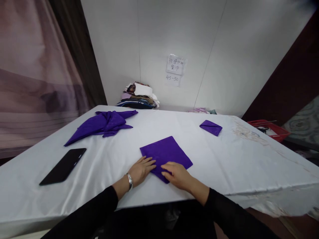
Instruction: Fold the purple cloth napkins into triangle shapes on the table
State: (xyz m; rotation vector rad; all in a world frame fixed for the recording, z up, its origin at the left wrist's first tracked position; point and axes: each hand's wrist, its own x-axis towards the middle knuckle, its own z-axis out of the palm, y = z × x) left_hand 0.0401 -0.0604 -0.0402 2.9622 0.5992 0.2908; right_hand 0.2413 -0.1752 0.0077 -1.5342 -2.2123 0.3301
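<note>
A purple cloth napkin [168, 151], folded into a flat square, lies cornerwise on the white-covered table in front of me. My left hand [141, 169], with a silver bracelet at the wrist, rests flat on its left lower edge, fingers stretched out. Over the near right part of the napkin, my right hand [178, 175] is curled, thumb and index finger closed on the cloth close to the near corner. How much fabric it pinches is hidden. Farther right sits a smaller folded purple napkin [211, 127]. Several loose purple napkins [104, 124] lie heaped at the back left.
A black tablet or phone [63, 166] lies at the left on the white tablecloth [99, 172]. Piled clothes [141, 96] stand behind the table's far edge, by the wall. A handwritten sign [175, 64] hangs there. Beyond the right edge is a red basket [277, 132].
</note>
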